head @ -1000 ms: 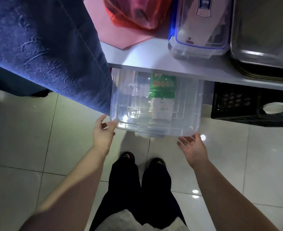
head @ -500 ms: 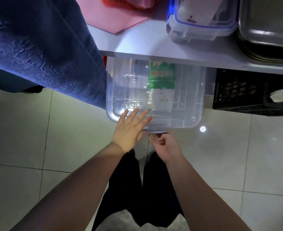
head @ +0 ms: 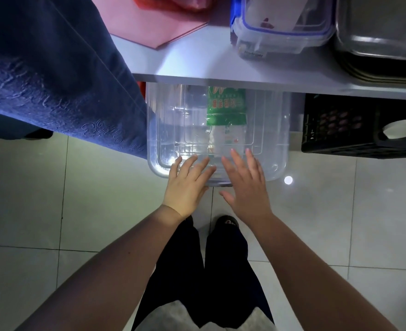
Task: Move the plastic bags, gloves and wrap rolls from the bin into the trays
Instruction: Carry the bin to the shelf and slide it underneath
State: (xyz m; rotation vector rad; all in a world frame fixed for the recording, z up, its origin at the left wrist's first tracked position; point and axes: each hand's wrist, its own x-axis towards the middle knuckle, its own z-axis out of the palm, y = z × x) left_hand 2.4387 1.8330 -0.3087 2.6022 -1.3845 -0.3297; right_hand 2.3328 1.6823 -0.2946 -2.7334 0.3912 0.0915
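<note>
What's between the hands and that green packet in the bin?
Only the clear bin's own plastic, in the head view. The left hand and right hand lie flat on its near end, short of the green packet.

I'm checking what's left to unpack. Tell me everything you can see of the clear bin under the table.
The clear bin is a transparent plastic tub with rounded corners and moulded rectangular ridges. Its far part is tucked under the white table. Inside lies one green-and-white packet. The left hand and right hand lie with straight fingers across its near edge; a blue cloth hangs beside its left wall.
</note>
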